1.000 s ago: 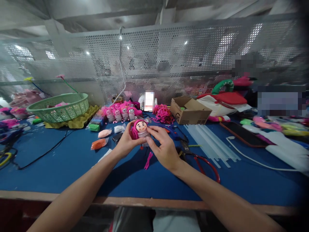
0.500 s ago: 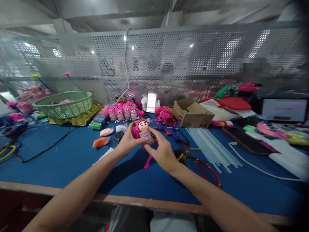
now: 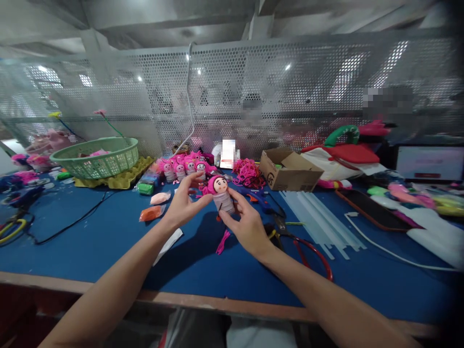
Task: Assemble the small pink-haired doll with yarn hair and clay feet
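Observation:
A small doll (image 3: 222, 198) with pink yarn hair, a painted face and a pale wrapped body is held upright above the table. My right hand (image 3: 247, 224) is closed round its body from the right. Just left of the doll, my left hand (image 3: 186, 202) has its fingers apart, near the pink hair; whether a fingertip touches the hair I cannot tell. On the table below lies a short bundle of pink yarn (image 3: 223, 241). Scissors with red handles (image 3: 313, 251) rest to the right of my right hand.
Several similar dolls (image 3: 181, 169) stand behind my hands, beside a heap of pink yarn (image 3: 248, 173). A cardboard box (image 3: 290, 176), clear glue-stick-like rods (image 3: 319, 222) and a phone-like slab (image 3: 373, 210) are on the right. Left are a green basket (image 3: 97, 164) and orange packets (image 3: 152, 212).
My left hand has let go of the doll and moved a little left, its fingers opening. The doll has shifted slightly right and stays in my right hand.

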`<state>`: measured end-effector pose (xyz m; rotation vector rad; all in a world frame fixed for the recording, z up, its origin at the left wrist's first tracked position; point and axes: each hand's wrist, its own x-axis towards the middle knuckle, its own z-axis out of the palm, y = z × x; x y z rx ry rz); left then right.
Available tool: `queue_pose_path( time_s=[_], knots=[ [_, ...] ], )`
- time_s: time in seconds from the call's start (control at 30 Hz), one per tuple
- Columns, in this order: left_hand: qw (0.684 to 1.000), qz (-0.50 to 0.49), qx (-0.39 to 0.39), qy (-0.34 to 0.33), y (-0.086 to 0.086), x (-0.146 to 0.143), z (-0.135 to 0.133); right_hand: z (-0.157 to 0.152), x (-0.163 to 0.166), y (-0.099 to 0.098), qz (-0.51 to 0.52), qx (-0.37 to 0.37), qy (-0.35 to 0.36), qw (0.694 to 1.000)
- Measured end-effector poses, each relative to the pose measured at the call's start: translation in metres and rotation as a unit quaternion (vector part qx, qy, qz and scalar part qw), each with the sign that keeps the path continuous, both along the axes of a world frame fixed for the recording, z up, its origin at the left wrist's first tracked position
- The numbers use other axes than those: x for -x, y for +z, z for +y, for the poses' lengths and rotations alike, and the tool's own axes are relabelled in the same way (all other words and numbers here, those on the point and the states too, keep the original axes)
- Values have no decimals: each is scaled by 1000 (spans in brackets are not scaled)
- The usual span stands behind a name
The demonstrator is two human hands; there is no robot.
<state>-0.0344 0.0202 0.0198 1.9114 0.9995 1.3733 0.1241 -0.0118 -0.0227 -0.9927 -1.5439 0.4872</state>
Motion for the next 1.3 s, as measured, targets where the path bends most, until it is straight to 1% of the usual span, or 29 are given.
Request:
queue_pose_path(
  time_s=[0.07, 0.1, 0.17, 0.3, 0.4, 0.83, 1.1, 1.3],
  knots=[
    [998, 8, -48, 36, 0, -1, -1, 0, 0, 0, -7, -7, -4, 1000],
    [998, 6, -51, 41, -1, -2, -1, 0, 0, 0, -12, -14, -6, 1000],
    [999, -13, -23, 30, -1, -6, -3, 0, 0, 0, -26, -33, -15, 999],
    [996, -71, 56, -13, -3, -11, -4, -3, 1, 1, -54, -62, -31, 996],
    [992, -94, 80, -30, -4, -12, -3, -5, 1, 3, -68, -70, -32, 995],
    [979, -157, 118, -62, -8, -15, -2, -6, 2, 5, -88, -81, -37, 992],
    [962, -208, 151, -96, -11, -15, -1, -7, 2, 6, -106, -97, -37, 989],
    [958, -220, 160, -85, -10, -19, -3, -8, 3, 7, -116, -108, -44, 986]
  ],
)
